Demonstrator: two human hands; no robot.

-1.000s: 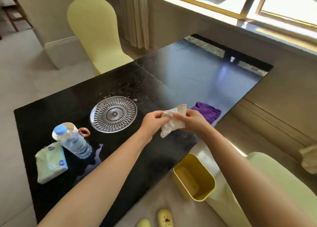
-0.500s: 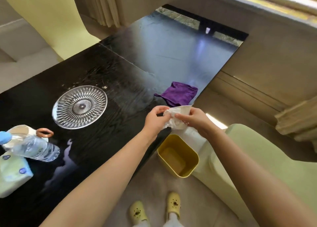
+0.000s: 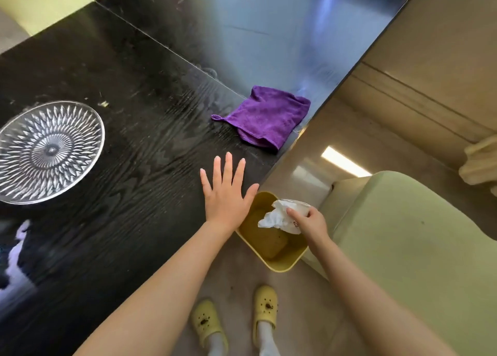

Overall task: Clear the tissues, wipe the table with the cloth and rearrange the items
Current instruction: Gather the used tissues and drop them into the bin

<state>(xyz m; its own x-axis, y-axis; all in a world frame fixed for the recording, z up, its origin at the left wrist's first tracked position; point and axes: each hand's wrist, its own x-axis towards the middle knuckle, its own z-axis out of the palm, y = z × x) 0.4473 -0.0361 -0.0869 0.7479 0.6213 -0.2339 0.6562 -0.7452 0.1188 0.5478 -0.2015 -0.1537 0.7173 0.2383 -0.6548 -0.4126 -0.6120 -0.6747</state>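
My right hand (image 3: 309,222) grips a crumpled white tissue (image 3: 278,215) just above the mouth of a yellow bin (image 3: 279,261) that stands on the floor by the table's edge. My left hand (image 3: 226,191) lies flat and open on the black table (image 3: 121,153), fingers spread, near that edge. A purple cloth (image 3: 269,116) lies folded on the table beyond my left hand, close to the edge. A clear patterned glass plate (image 3: 45,151) sits at the left.
A pale green chair (image 3: 408,248) stands right of the bin. Another yellow-green chair (image 3: 48,3) is at the far left corner. My feet in yellow clogs (image 3: 234,320) are on the floor below the bin.
My left hand let go of the tissue and settled flat on the table. My right hand carried the tissue down over the bin. The view tilted down; bottle, mug and tissue pack left the frame.
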